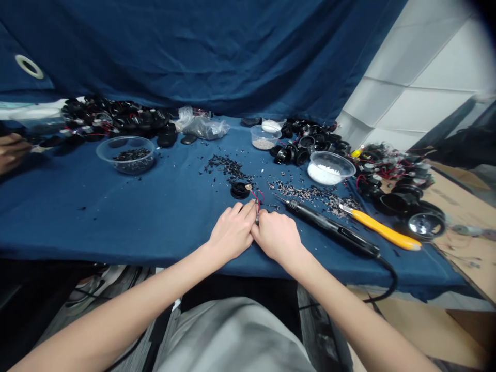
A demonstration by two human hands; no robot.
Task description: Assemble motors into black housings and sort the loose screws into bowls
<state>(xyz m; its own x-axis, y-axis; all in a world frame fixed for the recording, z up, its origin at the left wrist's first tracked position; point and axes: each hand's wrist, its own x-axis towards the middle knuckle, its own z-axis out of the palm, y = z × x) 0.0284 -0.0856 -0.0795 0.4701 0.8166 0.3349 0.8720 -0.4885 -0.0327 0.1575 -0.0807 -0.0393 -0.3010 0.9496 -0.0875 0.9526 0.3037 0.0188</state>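
Meeting at the red wires point(258, 204), left hand point(232, 230) and right hand point(277, 235) on the desk point(174, 217).
Fingers curl close together, hiding exactly what each pinches; the wires rise between them, beside the black round housing point(239, 191). They look light, flexible, probably fragile at the joints, best gripped by the insulation.

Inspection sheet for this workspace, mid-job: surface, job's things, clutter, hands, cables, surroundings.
Surface: blue cloth, small dark pieces scattered.
Job's things: red wires at the fingertips; round black part just beyond.
Clutter: clear tub, piled black parts, yellow-handled knife, screwdriver-like tool.
Hands: left and right meet; grip mostly hidden.
Cables: black cord from tool, over near edge.
Surroundings: another person's hand, far left; blue curtain behind.
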